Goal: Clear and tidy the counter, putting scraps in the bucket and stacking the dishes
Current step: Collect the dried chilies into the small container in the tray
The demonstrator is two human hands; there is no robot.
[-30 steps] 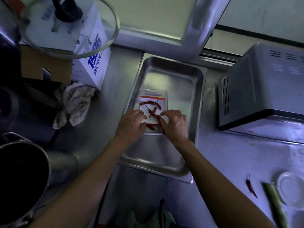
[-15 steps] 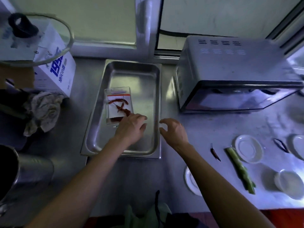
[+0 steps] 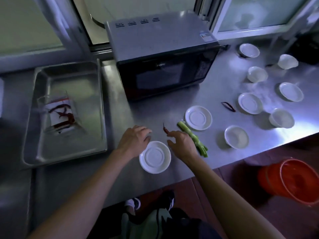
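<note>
Red chilli at the fingertips, both hands low over the steel counter, nothing held.

Right hand (image 3: 182, 144) reaches forward, fingers loosely spread, forefinger just at the chilli (image 3: 165, 129), though real contact is hard to call in the blur; the green stalk (image 3: 193, 138) lies just beside its knuckles. Left hand (image 3: 133, 139) hovers with relaxed, slightly curled fingers at the rim of the near saucer (image 3: 155, 156), empty. Risks, as I judge them: that thin chilli could skid away under a hasty pinch, or a sweeping wrist could knock the stalk off the edge. The bucket (image 3: 293, 181) sits on the floor well off to the right, so a carried scrap might drop short. Around 8 more dishes lie scattered, unstacked, past a second chilli (image 3: 228, 106).
</note>
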